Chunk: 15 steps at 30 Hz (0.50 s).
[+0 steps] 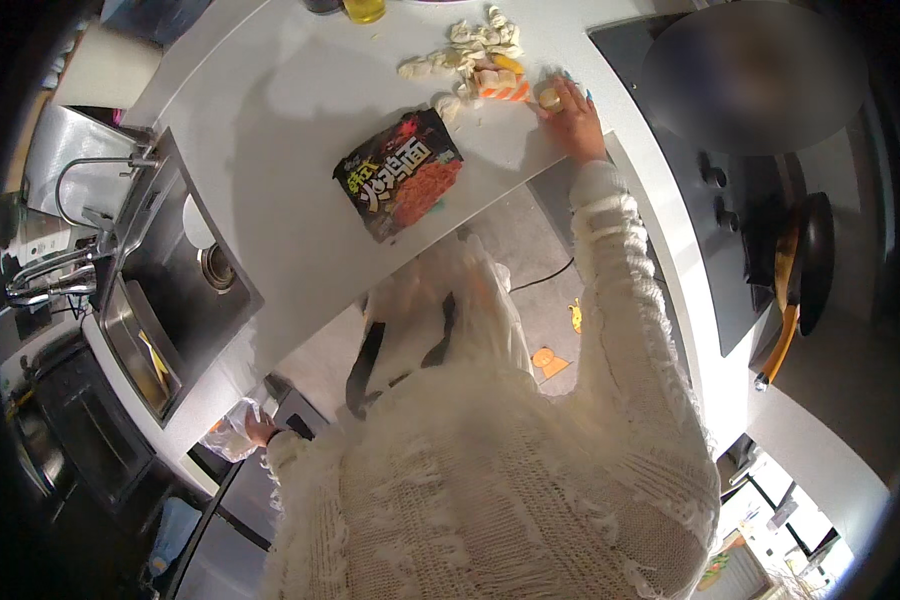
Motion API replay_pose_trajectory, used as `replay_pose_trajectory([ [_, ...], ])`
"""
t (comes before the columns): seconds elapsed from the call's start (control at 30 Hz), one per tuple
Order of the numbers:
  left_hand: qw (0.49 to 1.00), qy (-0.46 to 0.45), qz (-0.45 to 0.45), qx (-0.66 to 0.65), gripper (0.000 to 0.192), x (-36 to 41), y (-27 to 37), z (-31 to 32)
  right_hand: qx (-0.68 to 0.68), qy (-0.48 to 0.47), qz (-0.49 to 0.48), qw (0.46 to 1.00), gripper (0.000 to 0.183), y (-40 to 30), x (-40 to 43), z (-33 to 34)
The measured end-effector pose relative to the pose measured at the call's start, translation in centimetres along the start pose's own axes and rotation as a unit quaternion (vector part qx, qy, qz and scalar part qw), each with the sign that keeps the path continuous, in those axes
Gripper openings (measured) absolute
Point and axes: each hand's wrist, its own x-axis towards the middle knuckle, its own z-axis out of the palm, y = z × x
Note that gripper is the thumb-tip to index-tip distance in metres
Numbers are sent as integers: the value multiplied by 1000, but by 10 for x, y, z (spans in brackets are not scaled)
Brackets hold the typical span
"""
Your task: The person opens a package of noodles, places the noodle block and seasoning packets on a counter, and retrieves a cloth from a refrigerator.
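Observation:
At the counter's right end, my right hand [576,120] rests with its fingers around a small round pale-yellow piece [550,99]; whether it grips the piece is unclear. Just left of it lie an orange-and-white striped packet [504,90], a yellow piece [508,64] and crumpled pale scraps [487,36]. A black instant noodle packet [401,176] with a picture of red noodles lies near the counter's front edge. Low on the left, my left hand [259,429] is closed on a clear plastic bag [232,431] beside the lower cabinets.
The white counter [292,150] curves around me. At left is a sink [184,247] with a faucet [52,277]. To the right are a black cooktop [690,172] and a frying pan [817,262] on its side. Bottles [364,9] stand at the top edge.

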Motion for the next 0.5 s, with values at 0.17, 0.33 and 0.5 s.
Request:
replay_pose_trajectory([
  [0.17,999,22,18,43,36,12,-19,-33,-29,53,5,998,44,-23,-21,2],
  [0.33,998,10,-43,54,33,29,-46,-44,-76,90,15,993,33,-58,-16,-10],
  [0.5,988,30,-129,82,32,106,-65,-105,36,36,-15,999,38,-47,-6,30],
])
